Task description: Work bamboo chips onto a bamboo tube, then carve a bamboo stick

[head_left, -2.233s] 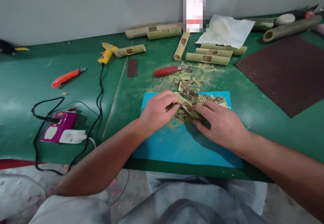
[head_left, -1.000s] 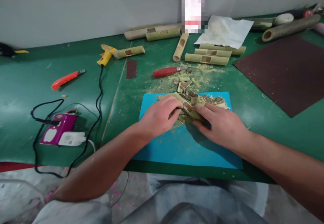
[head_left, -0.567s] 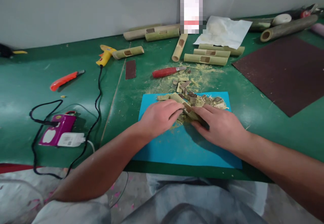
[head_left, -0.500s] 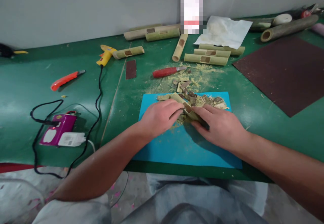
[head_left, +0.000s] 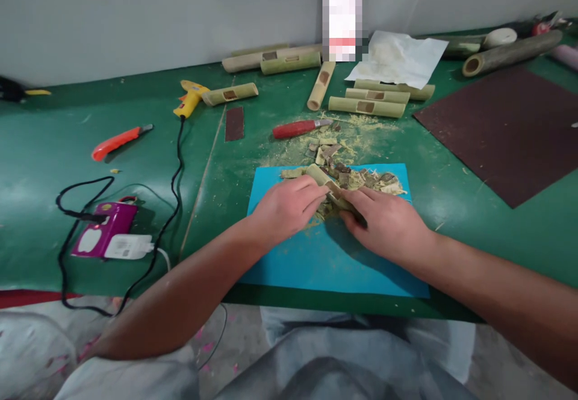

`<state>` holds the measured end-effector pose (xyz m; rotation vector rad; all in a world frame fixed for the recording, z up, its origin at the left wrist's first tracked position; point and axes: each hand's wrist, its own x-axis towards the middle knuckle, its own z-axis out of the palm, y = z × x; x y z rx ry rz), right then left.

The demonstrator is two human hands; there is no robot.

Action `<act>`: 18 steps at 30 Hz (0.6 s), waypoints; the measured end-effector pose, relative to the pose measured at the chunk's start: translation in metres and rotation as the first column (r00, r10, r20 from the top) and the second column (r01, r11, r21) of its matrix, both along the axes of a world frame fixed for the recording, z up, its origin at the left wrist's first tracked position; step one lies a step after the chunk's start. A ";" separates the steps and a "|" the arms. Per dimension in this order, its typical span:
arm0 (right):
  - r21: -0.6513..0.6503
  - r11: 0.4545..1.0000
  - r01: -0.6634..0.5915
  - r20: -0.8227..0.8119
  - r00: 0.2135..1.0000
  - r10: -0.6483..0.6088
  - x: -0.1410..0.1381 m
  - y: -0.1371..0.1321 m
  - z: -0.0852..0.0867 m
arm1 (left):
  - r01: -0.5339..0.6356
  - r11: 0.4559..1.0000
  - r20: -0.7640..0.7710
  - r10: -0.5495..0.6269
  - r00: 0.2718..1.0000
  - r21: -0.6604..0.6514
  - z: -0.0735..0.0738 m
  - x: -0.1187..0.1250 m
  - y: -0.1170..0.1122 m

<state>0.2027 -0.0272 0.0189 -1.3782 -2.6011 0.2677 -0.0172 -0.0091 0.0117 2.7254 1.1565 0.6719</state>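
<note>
A short green bamboo tube with a window cut in its side lies slantwise over a blue sheet. My right hand grips its near end, thumb below and fingers on top. At the cut window, the fingers of my left hand are pinched together against the edge. Whatever small thing they may hold is hidden by the fingertips. Bamboo chips and shavings are heaped around and behind the tube. Beyond the sheet rests a red-handled knife amid pale dust.
Several windowed bamboo tubes lie at the back, near a white paper. Brown sandpaper covers the right side, with a small strip at centre left. A yellow glue gun, orange cutter and purple power box with cords are left.
Both hands stay on the bamboo tube, with only slight shifts of the fingers at its window. The camera view has moved a little. Nothing was let go.
</note>
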 end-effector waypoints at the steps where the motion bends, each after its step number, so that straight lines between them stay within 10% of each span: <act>1: 0.010 1.000 -0.011 0.014 1.000 0.011 -0.001 -0.001 0.001 | -0.001 1.000 0.001 0.001 1.000 0.000 -0.001 0.000 0.001; 18: 0.033 0.999 -0.026 0.107 0.994 0.022 -0.008 -0.004 0.004 | -0.009 0.999 -0.015 0.008 1.000 -0.044 -0.002 0.000 0.002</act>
